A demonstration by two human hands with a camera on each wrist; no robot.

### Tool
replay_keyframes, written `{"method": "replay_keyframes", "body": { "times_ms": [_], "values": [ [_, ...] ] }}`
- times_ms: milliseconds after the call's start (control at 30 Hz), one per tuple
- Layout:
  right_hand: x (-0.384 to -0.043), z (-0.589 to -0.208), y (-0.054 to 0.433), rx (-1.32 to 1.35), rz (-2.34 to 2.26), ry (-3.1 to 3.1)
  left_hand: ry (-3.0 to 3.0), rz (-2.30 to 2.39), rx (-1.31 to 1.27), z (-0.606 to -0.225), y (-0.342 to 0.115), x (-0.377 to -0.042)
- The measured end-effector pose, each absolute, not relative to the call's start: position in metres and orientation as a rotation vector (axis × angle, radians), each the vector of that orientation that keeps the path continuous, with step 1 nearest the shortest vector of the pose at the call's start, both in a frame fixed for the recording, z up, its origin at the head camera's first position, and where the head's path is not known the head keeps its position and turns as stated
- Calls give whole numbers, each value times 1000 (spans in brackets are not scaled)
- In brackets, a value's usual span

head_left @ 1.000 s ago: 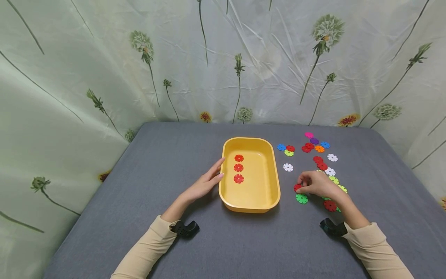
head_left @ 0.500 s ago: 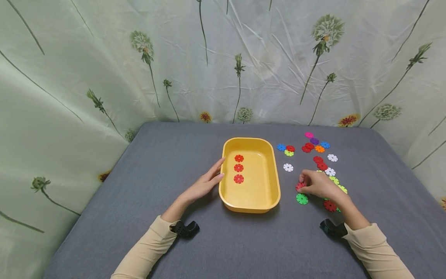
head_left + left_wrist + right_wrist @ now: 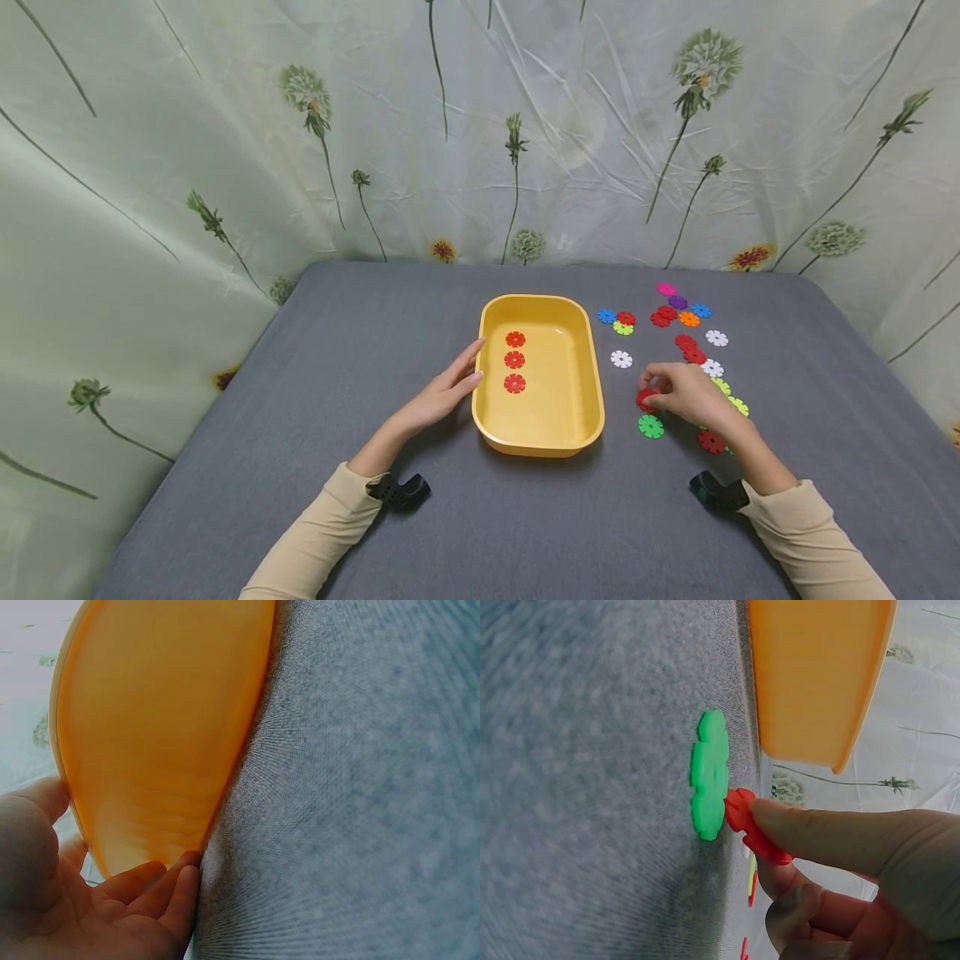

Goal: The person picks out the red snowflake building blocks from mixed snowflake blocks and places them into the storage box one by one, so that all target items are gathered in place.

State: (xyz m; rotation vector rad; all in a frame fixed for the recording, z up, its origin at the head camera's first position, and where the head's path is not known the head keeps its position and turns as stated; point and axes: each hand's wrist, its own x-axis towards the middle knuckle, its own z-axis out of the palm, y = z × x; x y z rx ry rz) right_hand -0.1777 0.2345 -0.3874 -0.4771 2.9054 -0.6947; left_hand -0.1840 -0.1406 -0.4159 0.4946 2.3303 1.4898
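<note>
My right hand (image 3: 693, 396) pinches a red snowflake disc (image 3: 754, 829) between thumb and fingers, just beyond a flat green disc (image 3: 651, 427). In the right wrist view the red disc is tilted, its edge close to the green disc (image 3: 710, 776). My left hand (image 3: 438, 400) rests against the left side of a yellow plastic basin (image 3: 536, 448). The left wrist view shows thumb at the rim and other fingers along the basin's outer wall (image 3: 165, 712). Inside the basin, three red discs (image 3: 514, 360) lie in a column on the left.
Right of the basin, loose discs are scattered on the grey table (image 3: 360, 333): a white one (image 3: 621, 359), a blue one (image 3: 607, 316), an orange one (image 3: 689, 318), plus several red, yellow-green and others. Some lie partly hidden under my right hand. A floral curtain (image 3: 375, 125) hangs behind.
The red disc beside the green one has shifted slightly right and away in my right hand's pinch, and its tilt has changed. My left hand and the basin stay in place.
</note>
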Motion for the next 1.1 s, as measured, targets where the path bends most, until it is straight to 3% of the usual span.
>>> {"method": "replay_keyframes", "body": {
  "times_ms": [1100],
  "values": [
    [-175, -385, 234, -454, -761, 2960, 2337, 1492, 511, -418, -142, -185]
  ]
}}
